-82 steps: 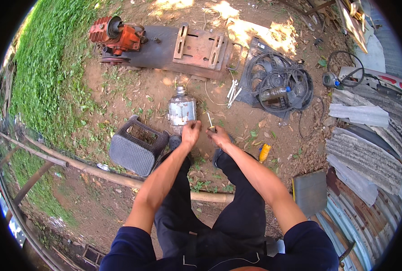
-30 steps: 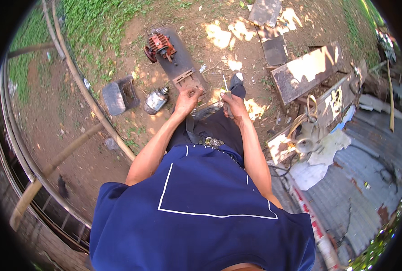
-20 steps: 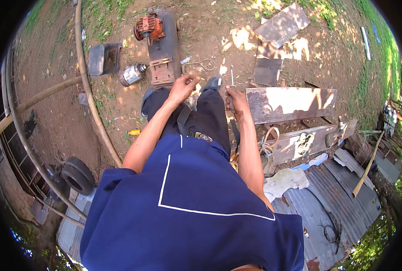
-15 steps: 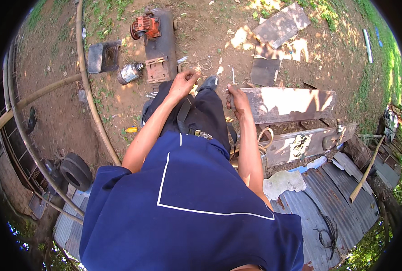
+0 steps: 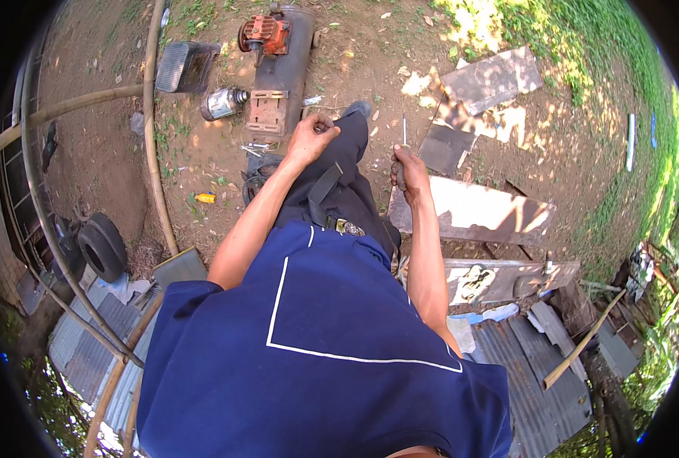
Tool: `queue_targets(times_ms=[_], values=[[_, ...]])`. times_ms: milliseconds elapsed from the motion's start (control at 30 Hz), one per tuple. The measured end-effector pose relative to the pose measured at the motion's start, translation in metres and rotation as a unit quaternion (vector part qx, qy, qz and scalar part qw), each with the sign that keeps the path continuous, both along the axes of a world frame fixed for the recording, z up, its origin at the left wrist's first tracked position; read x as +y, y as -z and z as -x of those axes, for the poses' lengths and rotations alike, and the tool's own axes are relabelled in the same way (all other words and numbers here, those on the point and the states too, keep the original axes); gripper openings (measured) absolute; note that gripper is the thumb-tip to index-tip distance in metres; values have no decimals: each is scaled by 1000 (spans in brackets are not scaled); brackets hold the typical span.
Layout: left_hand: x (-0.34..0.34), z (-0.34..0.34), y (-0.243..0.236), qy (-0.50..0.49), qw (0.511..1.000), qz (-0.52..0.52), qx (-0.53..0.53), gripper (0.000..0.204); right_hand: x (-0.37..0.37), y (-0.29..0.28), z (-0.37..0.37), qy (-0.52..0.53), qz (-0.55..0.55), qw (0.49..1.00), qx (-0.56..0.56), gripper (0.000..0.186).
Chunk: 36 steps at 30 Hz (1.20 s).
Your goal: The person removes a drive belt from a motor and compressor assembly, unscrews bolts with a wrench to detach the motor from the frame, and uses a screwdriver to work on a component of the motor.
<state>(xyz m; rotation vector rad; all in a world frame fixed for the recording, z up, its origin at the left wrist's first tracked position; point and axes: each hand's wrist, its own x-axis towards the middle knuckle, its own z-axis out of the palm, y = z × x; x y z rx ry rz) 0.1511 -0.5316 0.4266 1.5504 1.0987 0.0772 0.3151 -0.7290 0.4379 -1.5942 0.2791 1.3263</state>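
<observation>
Over the bare dirt just beyond the person's knees, the two hands hang well apart, with nothing bridging them. The right hand (image 5: 410, 172) is wrapped round the handle of a screwdriver (image 5: 404, 130), whose thin metal shaft points up and away from the body, its tip clear of everything. The left hand (image 5: 314, 140) is held above the dark trousers (image 5: 349, 164), thumb and fingers curled toward each other; whether something small is pinched there I cannot tell.

Beyond the left hand lies an air compressor, its orange-red pump head (image 5: 265, 34) mounted on a dark cylindrical tank (image 5: 286, 72) with a rusty slotted mounting plate (image 5: 268, 113) at the near end. Just left of that plate, a silvery metal cylinder (image 5: 221, 105) lies on its side, its narrower neck toward the tank. A grey step stool (image 5: 179, 67) is tipped over farther left, near a long bamboo pole (image 5: 155, 145). Several slim pale tools (image 5: 259, 146) are scattered below the plate, and a small yellow bottle (image 5: 205, 198) lies nearer the left forearm.

To the right of the screwdriver, a sunlit wooden board (image 5: 477, 214) lies close to the right hand, with a smaller dark panel (image 5: 445, 149) beyond it. Corrugated metal sheets (image 5: 545, 374) spread at lower right, and a black tyre (image 5: 101, 248) leans at far left
</observation>
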Motion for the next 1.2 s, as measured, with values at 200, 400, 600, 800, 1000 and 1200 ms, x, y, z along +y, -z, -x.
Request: queue_targets(times_ms=[200,400,600,800,1000,1200], values=[[22,-34,23,-124,989,79,-9,23,41,9,-63,-65,20,997,-31,31],[56,-104,52,-220,973,64,-18,31,78,-2,-154,-152,57,984,-69,31],[77,-161,50,-258,962,85,-35,36,141,-22,-237,-225,89,963,-118,35],[73,-178,56,-420,895,110,-99,28,234,-26,-268,-400,54,909,-108,29],[32,-189,66,-625,761,132,-113,29,309,-10,-258,-635,66,760,-118,26],[0,-243,36,-806,556,178,-94,32,351,16,-280,-745,48,659,-94,26]])
